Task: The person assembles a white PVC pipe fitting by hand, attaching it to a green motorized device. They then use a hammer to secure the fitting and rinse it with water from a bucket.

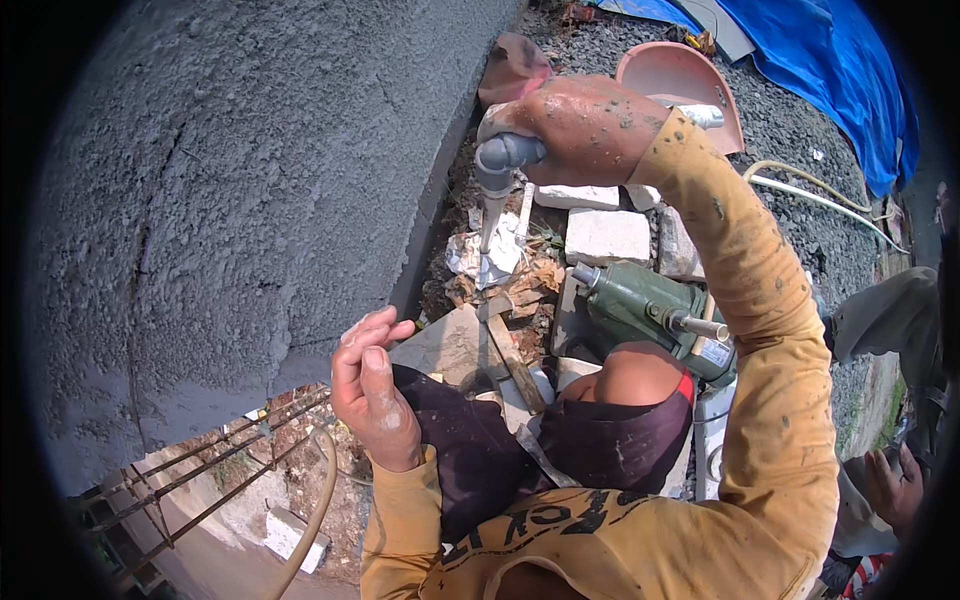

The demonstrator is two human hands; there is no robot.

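My right hand (590,128), at the end of a raised arm in a mud-specked yellow sleeve, is closed round a grey plastic pipe elbow (512,152). From the elbow a grey pipe (491,225) points down toward crumpled white paper (470,255) and rubble at the foot of the wall. My left hand (378,392) is empty, palm inward, its fingers slightly bent and apart. It hovers beside the lower corner of the rough grey plastered wall (250,200), above my dark-trousered leg. A green water pump (645,310) with pipe stubs lies right of the grey pipe, beyond my bare knee.
White blocks (608,236) lie behind the pump. A pink plastic basin (728,105), gravel (800,140) and a blue tarp (835,80) are farther back. Rebar (190,480) and a hose (325,500) sit lower left. Another person's hand (893,488) shows at right.
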